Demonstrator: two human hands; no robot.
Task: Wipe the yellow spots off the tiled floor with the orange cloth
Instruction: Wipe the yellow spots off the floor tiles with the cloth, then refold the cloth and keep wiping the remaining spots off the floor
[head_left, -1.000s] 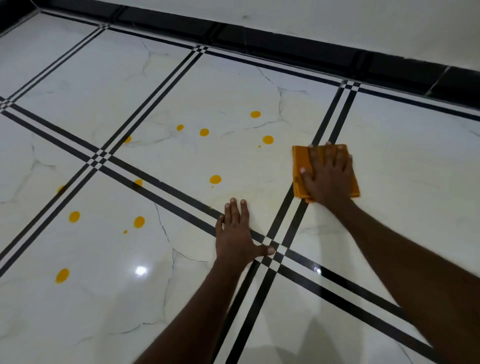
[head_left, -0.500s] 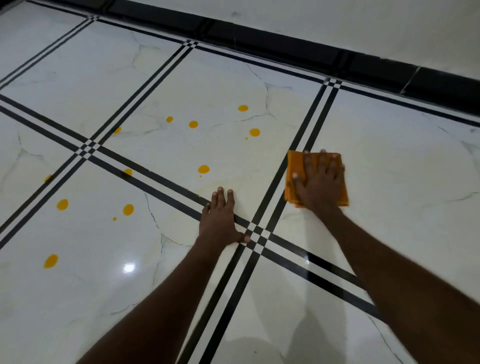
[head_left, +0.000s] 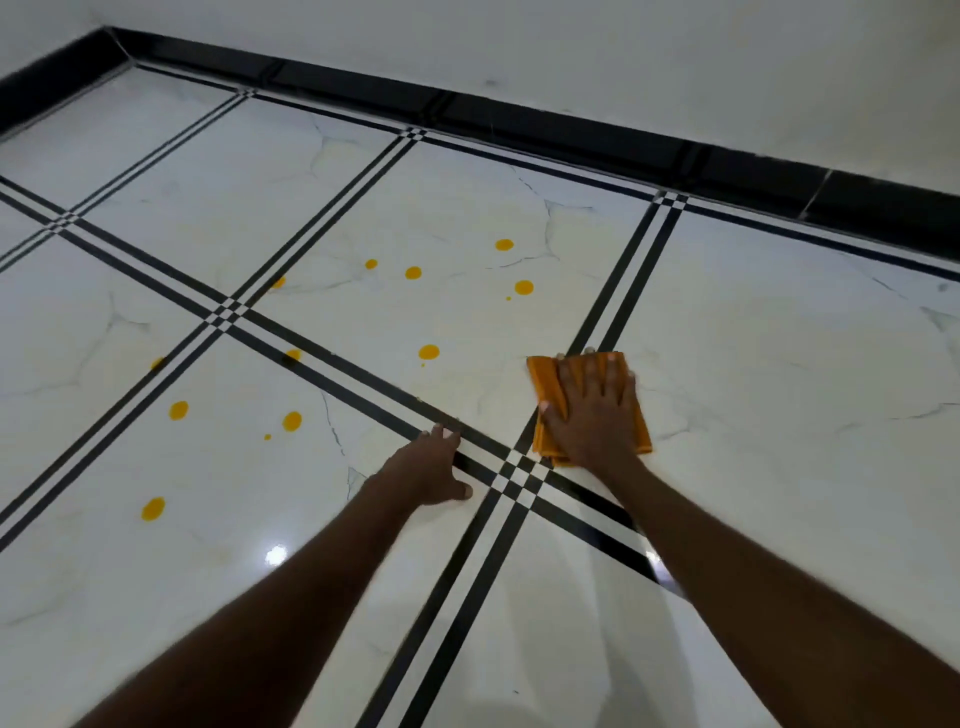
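The yellow spots are round, flat, glossy drops of orange-yellow on the tiled floor, a white marbled surface crossed by double black stripes. Twelve spots can be counted, two partly on stripes and faint. From left to right: one at the stripe on the far left, three large drops and one small speck on the near-left tile, one on the stripe above them, and on the middle tile a faint one at its left edge, two small ones, then two larger ones farther right with a speck between, and a single large drop with a tiny speck under it, nearest the cloth. The left hand lies palm down with straight fingers on the floor, fingertips at a black stripe, holding nothing. Just right of it, past the stripe crossing, the orange cloth, folded into a flat rectangle, lies across a stripe at the right edge of the middle tile; the right hand presses it flat with spread, straight fingers. One cloth and two hands are visible. A black skirting band runs along the white wall behind. No spot is under the cloth's visible edges; the nearest lies to its left, apart from it.
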